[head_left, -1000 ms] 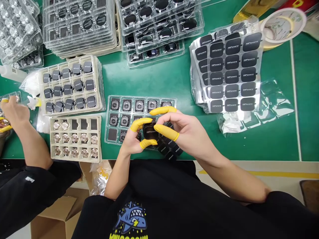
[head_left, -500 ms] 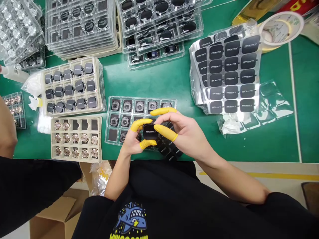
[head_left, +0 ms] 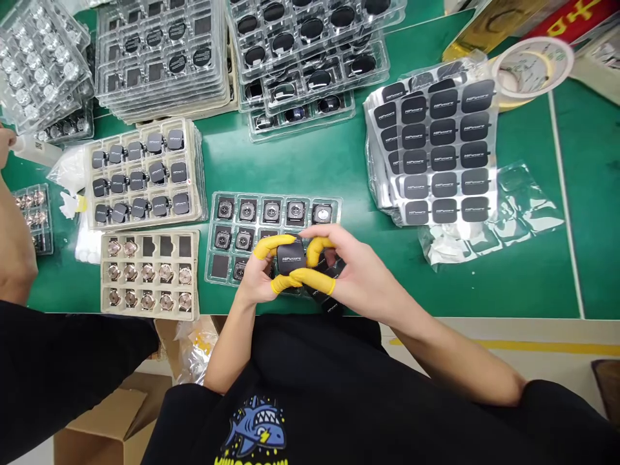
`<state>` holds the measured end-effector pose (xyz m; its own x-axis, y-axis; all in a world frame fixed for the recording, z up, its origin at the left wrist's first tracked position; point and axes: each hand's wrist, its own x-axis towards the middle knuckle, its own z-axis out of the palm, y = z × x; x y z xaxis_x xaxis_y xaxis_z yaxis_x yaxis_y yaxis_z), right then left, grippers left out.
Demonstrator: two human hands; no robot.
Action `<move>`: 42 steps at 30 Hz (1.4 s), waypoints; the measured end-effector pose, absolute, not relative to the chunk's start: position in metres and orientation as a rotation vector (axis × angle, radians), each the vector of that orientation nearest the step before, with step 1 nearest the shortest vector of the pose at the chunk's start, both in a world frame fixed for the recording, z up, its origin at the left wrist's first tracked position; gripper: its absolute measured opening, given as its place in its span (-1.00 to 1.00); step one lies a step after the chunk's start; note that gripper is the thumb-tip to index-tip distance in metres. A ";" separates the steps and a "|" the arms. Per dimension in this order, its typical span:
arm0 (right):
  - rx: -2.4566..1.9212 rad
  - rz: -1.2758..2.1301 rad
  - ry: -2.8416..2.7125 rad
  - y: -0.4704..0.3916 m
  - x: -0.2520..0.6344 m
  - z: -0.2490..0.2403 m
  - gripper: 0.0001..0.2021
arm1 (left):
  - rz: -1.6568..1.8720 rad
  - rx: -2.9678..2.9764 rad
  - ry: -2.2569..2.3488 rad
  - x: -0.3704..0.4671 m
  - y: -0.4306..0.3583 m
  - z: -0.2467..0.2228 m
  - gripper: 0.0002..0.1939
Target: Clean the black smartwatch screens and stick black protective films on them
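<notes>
A watch case with a dark rounded-square face marked HiFuture is held between my hands above a clear tray. My left hand, in yellow finger cots, grips its left side, with thumb and forefinger at the lower and upper edges. My right hand is closed on its right side, thumb at the lower corner and a bent finger beside it. Beneath lies the clear tray, holding several watch cases with their sensor backs up. A sheet of black HiFuture films is partly hidden under my right hand.
Stacked film sheets and a tape roll sit on the right. Behind are piled clear trays. At left are a tray of dark square watches and a tray of rose-gold watches. Another person's arm reaches in.
My right thumb has moved from the face's upper right down to its lower corner. The right fingers have come down beside the case, and its face now tilts more toward me.
</notes>
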<state>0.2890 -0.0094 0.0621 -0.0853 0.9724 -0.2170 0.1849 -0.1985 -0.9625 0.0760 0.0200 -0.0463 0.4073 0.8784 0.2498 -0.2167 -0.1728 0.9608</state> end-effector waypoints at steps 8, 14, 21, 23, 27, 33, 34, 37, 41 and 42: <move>-1.400 1.626 -1.219 -0.001 0.282 0.054 -0.68 | 0.901 1.420 0.658 0.072 0.012 -0.046 -0.19; -1.363 1.489 -1.264 0.003 0.280 0.046 -0.75 | 0.919 1.475 0.671 0.072 0.014 -0.038 -0.21; -1.447 1.584 -1.272 -0.003 0.280 0.045 -0.69 | 0.861 1.496 0.704 0.066 0.019 -0.038 -0.27; -1.488 1.600 -1.265 -0.003 0.278 0.043 -0.62 | 0.798 1.523 0.721 0.064 0.018 -0.039 -0.27; -1.496 1.518 -1.256 0.001 0.275 0.038 -0.68 | 0.797 1.496 0.693 0.064 0.016 -0.038 -0.24; -1.521 1.287 -1.462 0.008 0.274 0.026 -0.85 | 0.793 1.419 0.743 0.063 0.017 -0.035 -0.31; -1.538 1.265 -1.486 0.008 0.273 0.023 -0.86 | 0.796 1.406 0.753 0.063 0.017 -0.036 -0.31; -1.568 1.215 -1.561 0.006 0.270 0.018 -0.86 | 0.831 1.376 0.833 0.069 0.016 -0.037 -0.41; -1.539 1.127 -1.623 0.001 0.276 0.016 -0.84 | 0.862 1.440 1.078 0.055 0.013 -0.033 -0.52; -1.546 1.081 -1.614 -0.001 0.282 0.016 -0.84 | 0.866 1.462 1.156 0.042 0.012 -0.031 -0.53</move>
